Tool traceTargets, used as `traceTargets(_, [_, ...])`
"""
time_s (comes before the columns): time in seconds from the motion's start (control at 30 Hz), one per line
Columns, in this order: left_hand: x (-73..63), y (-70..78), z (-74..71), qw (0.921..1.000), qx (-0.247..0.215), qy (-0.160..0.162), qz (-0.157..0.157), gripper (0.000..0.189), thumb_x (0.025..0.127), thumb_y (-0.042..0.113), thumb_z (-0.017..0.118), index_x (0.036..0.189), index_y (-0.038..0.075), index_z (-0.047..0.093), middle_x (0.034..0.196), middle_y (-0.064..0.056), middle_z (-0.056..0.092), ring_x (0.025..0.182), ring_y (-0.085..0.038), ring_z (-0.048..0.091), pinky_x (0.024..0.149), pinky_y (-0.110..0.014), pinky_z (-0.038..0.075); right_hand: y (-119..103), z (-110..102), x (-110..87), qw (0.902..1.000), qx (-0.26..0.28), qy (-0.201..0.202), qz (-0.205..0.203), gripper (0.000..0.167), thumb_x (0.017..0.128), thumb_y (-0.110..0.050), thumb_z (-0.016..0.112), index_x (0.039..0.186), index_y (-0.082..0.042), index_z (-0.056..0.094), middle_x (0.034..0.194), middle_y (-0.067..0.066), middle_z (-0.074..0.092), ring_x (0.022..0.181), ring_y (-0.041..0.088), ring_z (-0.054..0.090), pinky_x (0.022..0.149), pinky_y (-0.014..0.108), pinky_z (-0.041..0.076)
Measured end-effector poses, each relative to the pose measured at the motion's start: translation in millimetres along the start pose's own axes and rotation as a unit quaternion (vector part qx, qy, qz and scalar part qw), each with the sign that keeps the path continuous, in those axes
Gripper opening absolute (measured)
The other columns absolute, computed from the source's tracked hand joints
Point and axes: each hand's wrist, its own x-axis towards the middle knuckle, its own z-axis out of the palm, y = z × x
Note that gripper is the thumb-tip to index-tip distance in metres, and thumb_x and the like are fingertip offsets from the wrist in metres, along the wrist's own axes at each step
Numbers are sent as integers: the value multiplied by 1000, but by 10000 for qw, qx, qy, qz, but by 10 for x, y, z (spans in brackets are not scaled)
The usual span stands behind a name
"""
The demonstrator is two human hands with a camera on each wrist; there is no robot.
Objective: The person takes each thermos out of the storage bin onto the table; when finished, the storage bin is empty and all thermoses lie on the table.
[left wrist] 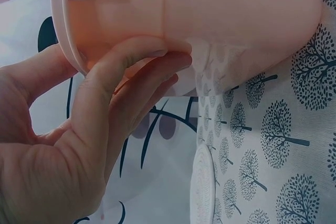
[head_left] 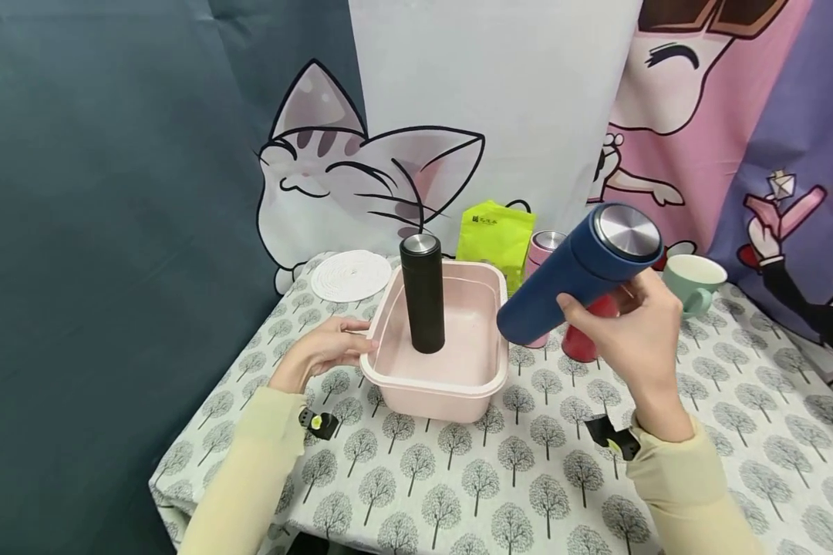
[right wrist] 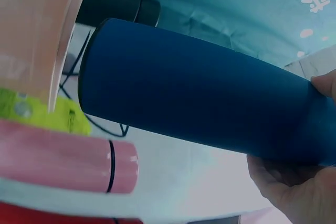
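A blue thermos flask (head_left: 562,274) with a steel-topped lid is held tilted in my right hand (head_left: 632,331), thumb on one side and fingers on the other. Its lower end overlaps the right rim of a pink plastic basin (head_left: 444,389) in the head view. Inside the basin a black thermos flask (head_left: 423,297) stands upright. At the basin's left rim, my left hand (head_left: 329,347) grips the edge; the left wrist view shows the thumb (left wrist: 42,72) behind the rim and the fingers along the outer wall.
Behind the blue flask stand a pink flask (head_left: 537,339) and a red flask (head_left: 580,345). A lime-green bag (head_left: 493,239) is at the back, a white round mat (head_left: 350,276) at back left. A mint-green mug (head_left: 694,281) stands at right on the tree-print tablecloth (head_left: 479,482).
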Motion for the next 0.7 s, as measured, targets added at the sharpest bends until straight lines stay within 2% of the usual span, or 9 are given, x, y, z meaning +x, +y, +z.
traceTargets(0.2, [-16, -13, -20, 9999, 35, -37, 91, 66, 94, 0, 57, 148, -14, 22, 140, -38, 42, 121, -42, 57, 100, -39, 56, 61, -152, -47, 9998, -113, 168, 81, 53, 64, 15, 80, 114, -1, 69, 102, -5, 70, 91, 8, 69, 85, 13, 57])
traceTargets(0.43, [-59, 7, -54, 10000, -50, 59, 14, 68, 93, -1, 58, 148, -13, 21, 140, -37, 43, 113, -34, 64, 99, -39, 56, 261, -211, -92, 9984, -483, 101, 275, 57, 63, 12, 83, 115, -5, 70, 103, -11, 70, 92, 5, 68, 88, 12, 56])
traceTargets(0.7, [-66, 66, -6, 9999, -73, 105, -93, 68, 93, 0, 58, 149, -12, 22, 141, -35, 44, 128, -47, 49, 101, -39, 55, 531, -348, -176, 9905, -1163, 153, 711, 50, 64, 1, 87, 110, -10, 71, 95, -20, 67, 89, -3, 65, 82, 4, 53])
